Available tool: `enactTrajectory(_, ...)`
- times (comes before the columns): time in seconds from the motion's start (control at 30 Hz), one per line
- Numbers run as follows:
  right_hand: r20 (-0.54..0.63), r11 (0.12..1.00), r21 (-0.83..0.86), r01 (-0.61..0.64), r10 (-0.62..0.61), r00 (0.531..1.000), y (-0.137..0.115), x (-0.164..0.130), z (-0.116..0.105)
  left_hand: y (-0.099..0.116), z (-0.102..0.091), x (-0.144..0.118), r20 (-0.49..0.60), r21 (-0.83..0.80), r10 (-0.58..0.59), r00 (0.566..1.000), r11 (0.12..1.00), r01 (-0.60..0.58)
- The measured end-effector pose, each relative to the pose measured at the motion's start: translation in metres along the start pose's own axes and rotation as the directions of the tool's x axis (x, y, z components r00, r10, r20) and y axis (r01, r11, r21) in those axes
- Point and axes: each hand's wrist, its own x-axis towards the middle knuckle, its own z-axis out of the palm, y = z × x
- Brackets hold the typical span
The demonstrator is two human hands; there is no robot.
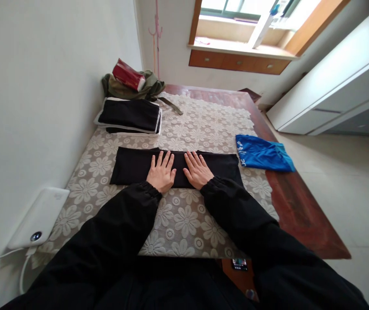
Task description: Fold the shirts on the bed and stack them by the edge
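A lace-draped, reddish-brown wooden surface bears, centrally, a long, flat-folded black cloth and, edgeward, a folded, shiny blue cloth. Left hand and right hand lie palm-down on the black cloth, fingers slightly spread; even outward strokes should flatten it best. White print: illegible from where I stand.
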Motion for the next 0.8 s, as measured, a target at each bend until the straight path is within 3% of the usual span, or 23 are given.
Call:
enactTrajectory(0.17,-0.031,0.999,0.009,-0.046,0.047,0.998,-0.015,0.004,0.004,0.009,0.000,0.009,0.006,-0.016,-0.030,1.000,0.999,0.030)
enactTrajectory(0.3,-0.070,0.995,0.068,-0.078,0.083,0.994,-0.030,0.009,0.012,0.012,0.000,0.016,0.030,-0.012,0.010,1.000,1.000,-0.010)
enactTrajectory(0.53,-0.050,0.994,0.056,-0.092,0.094,0.994,-0.034,0.010,0.016,0.014,0.005,0.015,0.016,-0.048,0.022,1.000,0.999,-0.021)
enactTrajectory(0.67,-0.031,0.997,0.059,-0.049,0.050,0.998,-0.021,0.009,0.012,0.008,0.000,0.016,0.038,-0.070,0.029,0.999,0.997,-0.026)
enactTrajectory(0.8,0.020,0.998,0.060,-0.001,0.000,1.000,0.015,-0.008,0.000,-0.020,-0.016,0.006,0.116,-0.052,-0.002,0.993,0.999,0.009)
